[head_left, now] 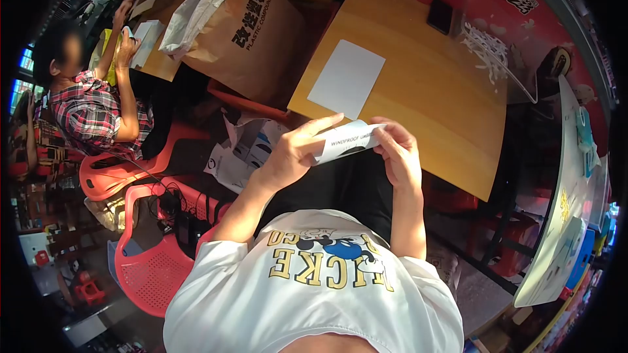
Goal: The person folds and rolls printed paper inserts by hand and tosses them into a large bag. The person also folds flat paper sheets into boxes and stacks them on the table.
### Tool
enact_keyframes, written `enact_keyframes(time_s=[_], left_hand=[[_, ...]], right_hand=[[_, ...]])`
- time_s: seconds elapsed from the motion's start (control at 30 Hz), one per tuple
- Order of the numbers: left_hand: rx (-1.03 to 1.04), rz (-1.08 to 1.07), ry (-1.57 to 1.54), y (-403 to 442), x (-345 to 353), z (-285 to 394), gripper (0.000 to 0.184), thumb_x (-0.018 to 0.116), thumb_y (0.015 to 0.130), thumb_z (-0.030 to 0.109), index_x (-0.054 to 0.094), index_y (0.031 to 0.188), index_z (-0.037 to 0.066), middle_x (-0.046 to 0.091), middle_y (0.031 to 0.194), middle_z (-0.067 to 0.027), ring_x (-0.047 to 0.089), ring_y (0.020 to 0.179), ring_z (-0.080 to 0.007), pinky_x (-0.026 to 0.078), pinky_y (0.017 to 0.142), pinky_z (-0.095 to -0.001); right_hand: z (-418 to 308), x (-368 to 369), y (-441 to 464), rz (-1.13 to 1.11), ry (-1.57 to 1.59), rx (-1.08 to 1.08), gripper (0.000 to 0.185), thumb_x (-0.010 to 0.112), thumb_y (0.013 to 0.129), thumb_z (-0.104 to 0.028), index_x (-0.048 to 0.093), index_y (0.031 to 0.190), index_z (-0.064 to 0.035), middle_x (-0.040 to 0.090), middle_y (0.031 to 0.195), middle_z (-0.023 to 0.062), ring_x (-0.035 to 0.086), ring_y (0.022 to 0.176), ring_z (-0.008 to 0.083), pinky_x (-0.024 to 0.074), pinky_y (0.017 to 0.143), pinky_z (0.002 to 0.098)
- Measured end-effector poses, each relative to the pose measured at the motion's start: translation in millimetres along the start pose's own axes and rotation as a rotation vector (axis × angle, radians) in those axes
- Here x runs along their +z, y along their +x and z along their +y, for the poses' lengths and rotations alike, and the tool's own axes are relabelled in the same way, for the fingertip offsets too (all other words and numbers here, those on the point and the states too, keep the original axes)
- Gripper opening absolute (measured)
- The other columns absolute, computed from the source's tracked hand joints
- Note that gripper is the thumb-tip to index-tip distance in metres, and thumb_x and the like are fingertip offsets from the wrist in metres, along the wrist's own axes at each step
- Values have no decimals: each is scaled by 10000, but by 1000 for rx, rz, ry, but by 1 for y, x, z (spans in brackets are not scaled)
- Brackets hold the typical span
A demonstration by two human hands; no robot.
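Between my hands is a white printed card [348, 142], bent into a curve, with the words "WINDPROOF UM…" and a dark picture on it. My left hand [294, 153] is closed on its left end, the index finger stretched along the top edge. At the right end, my right hand [398, 150] pinches the card between thumb and fingers. A flat white sheet [347, 78] lies on the wooden table [418, 46] just beyond my hands. What is on the card's far side is hidden.
A black phone [439, 16] and a heap of white strips [484, 50] are at the table's far right. A large paper sack [242, 33] stands left of the table. Red chairs [154, 274] are at my left, where another person [98, 104] works.
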State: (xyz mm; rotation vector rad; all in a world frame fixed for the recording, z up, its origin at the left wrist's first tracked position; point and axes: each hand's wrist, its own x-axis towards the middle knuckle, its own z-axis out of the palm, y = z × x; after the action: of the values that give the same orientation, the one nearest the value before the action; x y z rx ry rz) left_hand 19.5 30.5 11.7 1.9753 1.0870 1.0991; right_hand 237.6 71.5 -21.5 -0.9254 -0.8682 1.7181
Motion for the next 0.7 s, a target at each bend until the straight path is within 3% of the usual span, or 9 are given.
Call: enact_keyframes(time_s=[0.17, 0.27, 0.33, 0.37, 0.4, 0.43, 0.47, 0.53, 0.7], left_hand=[[243, -180, 302, -6, -5, 6, 359, 608, 736, -29, 617, 1095, -7, 489, 1319, -178, 499, 1208, -305, 427, 994, -356], [213, -63, 266, -11, -4, 4, 364, 575, 730, -69, 620, 1086, -8, 482, 1315, -196, 466, 1239, -320, 418, 1002, -364], [51, 155, 263, -15, -4, 19, 408, 517, 732, -114, 600, 1117, -9, 487, 1299, -208, 490, 1204, -334, 420, 991, -368], [-50, 255, 284, -19, -9, 23, 417, 507, 753, -101, 573, 1154, -8, 508, 1271, -192, 553, 1110, -288, 453, 942, -338], [-230, 438, 106, -28, -3, 16, 337, 501, 804, -62, 581, 1126, -1, 578, 1166, -146, 617, 949, -213, 516, 782, -268], [-562, 438, -264, -39, -4, 14, 250, 510, 858, 27, 582, 1094, -15, 628, 1036, -110, 646, 788, -150, 506, 589, -208], [-620, 389, -655, -43, -6, 10, 238, 520, 903, 126, 579, 1064, -40, 647, 960, -103, 648, 658, -139, 437, 444, -177], [-770, 361, -1040, -38, -2, 14, 321, 551, 924, 228, 551, 1081, -51, 642, 986, -122, 660, 610, -156, 379, 356, -146], [-819, 203, -1227, -35, 2, 4, 274, 554, 929, 206, 560, 1078, -24, 638, 997, -129, 659, 547, -147, 334, 284, -146]], right_hand=[[24, -18, 8, -108, -28, 169, 132, 688, 830, -140, 671, 900, -29, 640, 778, -13, 543, 691, 50, 417, 641, 167], [27, -11, 4, -128, 83, 42, 103, 689, 821, -89, 674, 886, -11, 655, 810, 17, 571, 700, 85, 447, 663, 187], [23, -6, -1, 54, -69, -204, 79, 686, 811, -32, 676, 874, 15, 661, 822, 41, 590, 704, 117, 469, 673, 212], [20, -5, -2, 105, -229, -399, 78, 686, 799, 1, 672, 868, 33, 658, 809, 61, 587, 717, 126, 466, 646, 227], [15, -5, -2, 109, -291, -511, 74, 687, 787, 17, 670, 859, 29, 656, 802, 70, 586, 720, 135, 458, 631, 230], [11, -3, -2, 109, -354, -622, 77, 688, 776, 33, 668, 850, 24, 655, 794, 80, 586, 722, 144, 450, 617, 234], [6, -3, -4, 87, -511, -723, 125, 704, 726, 71, 663, 827, 10, 649, 779, 86, 583, 714, 167, 438, 593, 248], [0, 6, -7, 37, -562, -757, 144, 711, 706, 81, 662, 819, 6, 648, 777, 82, 582, 705, 175, 436, 586, 252], [-1, 11, -12, -76, -592, -698, 160, 723, 687, 89, 659, 804, 2, 643, 770, 72, 582, 696, 180, 437, 590, 255]])
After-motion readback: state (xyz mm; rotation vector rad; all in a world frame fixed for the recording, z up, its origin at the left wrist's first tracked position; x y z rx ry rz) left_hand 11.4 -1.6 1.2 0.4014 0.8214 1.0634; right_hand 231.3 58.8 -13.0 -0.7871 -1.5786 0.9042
